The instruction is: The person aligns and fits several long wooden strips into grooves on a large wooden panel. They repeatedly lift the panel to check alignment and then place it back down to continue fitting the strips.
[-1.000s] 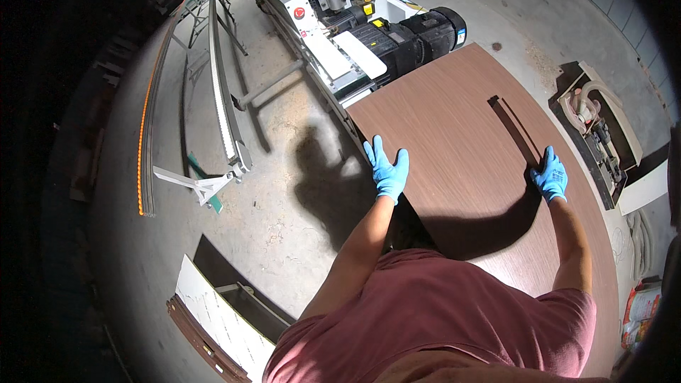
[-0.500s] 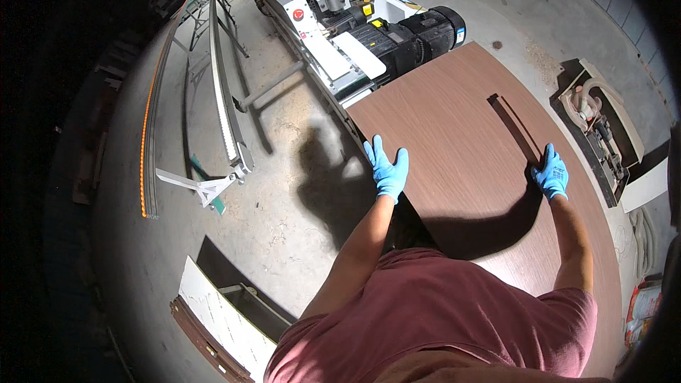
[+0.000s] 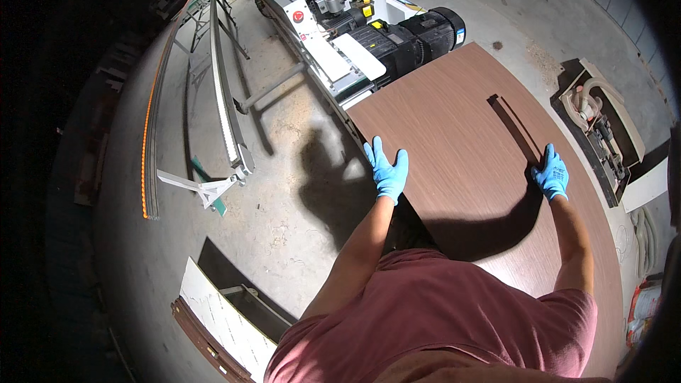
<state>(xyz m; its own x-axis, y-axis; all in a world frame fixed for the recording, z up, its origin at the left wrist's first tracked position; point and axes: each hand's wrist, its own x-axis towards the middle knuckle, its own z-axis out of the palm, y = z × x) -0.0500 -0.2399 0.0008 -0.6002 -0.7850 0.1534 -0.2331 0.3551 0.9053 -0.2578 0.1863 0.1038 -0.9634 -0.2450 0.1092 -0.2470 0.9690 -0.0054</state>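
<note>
A large brown wood-grain panel (image 3: 440, 142) stretches in front of me and along my right side. My left hand (image 3: 389, 170), in a light blue glove, rests at the panel's left edge with thumb and fingers spread. On the panel's right half lies a narrow brown strip (image 3: 520, 120), throwing a dark shadow beside it. My right hand (image 3: 552, 176), gloved the same way, has the strip's near end between thumb and fingers. Its palm side is hidden.
Beyond the panel stands a machine with black motors (image 3: 408, 39) and a red button (image 3: 298, 16). Long roller rails (image 3: 221, 78) run along the left. A white board (image 3: 220, 312) is at lower left. To the right, a tray of tools (image 3: 599, 131) sits on the floor.
</note>
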